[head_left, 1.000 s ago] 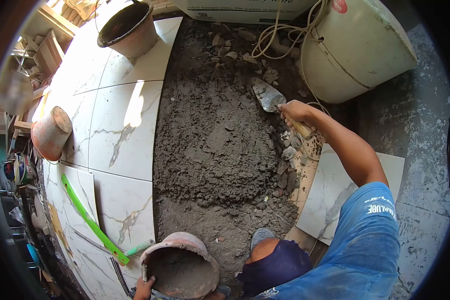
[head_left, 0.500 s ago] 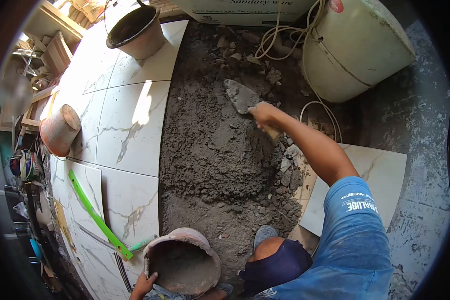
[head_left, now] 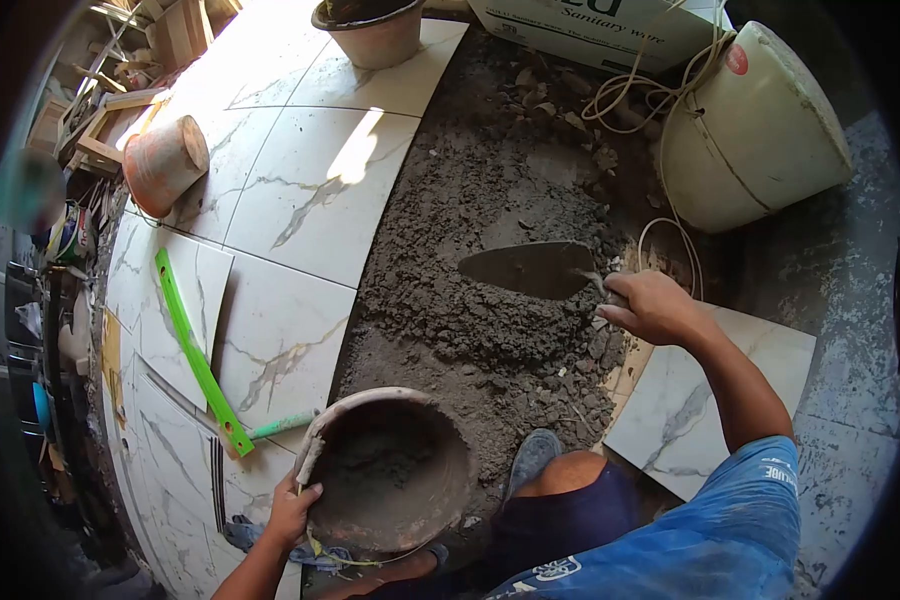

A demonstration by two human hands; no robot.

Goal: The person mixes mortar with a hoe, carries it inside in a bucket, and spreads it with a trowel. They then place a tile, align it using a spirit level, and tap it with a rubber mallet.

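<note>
Right arm reaches forward from a blue sleeve (head_left: 710,520), elbow bent, forearm slanting inward over a loose marble-patterned tile (head_left: 690,410). Right hand (head_left: 660,308) closed round the handle end of a trowel (head_left: 530,270), knuckles up; handle mostly hidden by the fingers. Blade extends from the fist to the person's left, tip pointing toward the laid floor tiles (head_left: 300,225), over the heap of grey mortar (head_left: 490,325); whether its edge touches the mortar, cannot tell. Left arm low, forearm running up from the bottom edge; left hand (head_left: 292,510) clasps the near-left rim of a bucket (head_left: 445,505), thumb lying over the lip. Bucket tilted, mouth toward the camera, some grey mix inside; it sits between the left hand and a shod foot (head_left: 535,460), well apart from the trowel. Left of it, a turquoise-handled tool (head_left: 285,424) and a bright green straightedge (head_left: 195,350) on the tiles.
</note>
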